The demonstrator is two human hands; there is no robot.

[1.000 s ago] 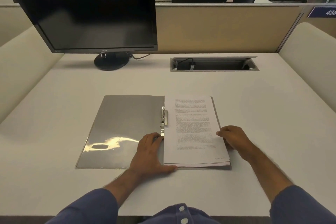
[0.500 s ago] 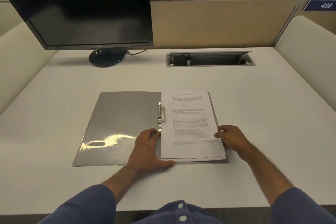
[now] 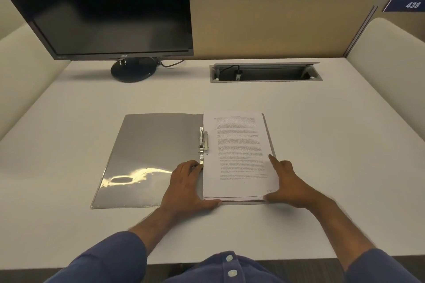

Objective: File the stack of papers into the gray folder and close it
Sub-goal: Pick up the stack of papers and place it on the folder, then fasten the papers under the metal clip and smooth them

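The gray folder (image 3: pixel 151 156) lies open and flat on the white desk, its glossy left flap bare. A metal clip (image 3: pixel 203 141) runs along its spine. The stack of printed papers (image 3: pixel 239 156) rests on the folder's right half. My left hand (image 3: pixel 188 187) presses flat against the stack's left edge and near left corner, fingers by the spine. My right hand (image 3: pixel 289 185) cups the stack's near right corner, with the index finger stretched along the right edge and the thumb along the bottom edge. Both hands frame the stack between them; neither lifts it.
A black monitor (image 3: pixel 99 7) on a round base (image 3: pixel 133 71) stands at the back left. An open cable box (image 3: pixel 264 72) is set into the desk at the back centre. Beige partitions enclose the desk (image 3: pixel 322 145) on three sides.
My right hand has slid from the stack's right edge down to its near right corner and spread out. The left hand has stayed at the left edge. The view has tilted slightly down.
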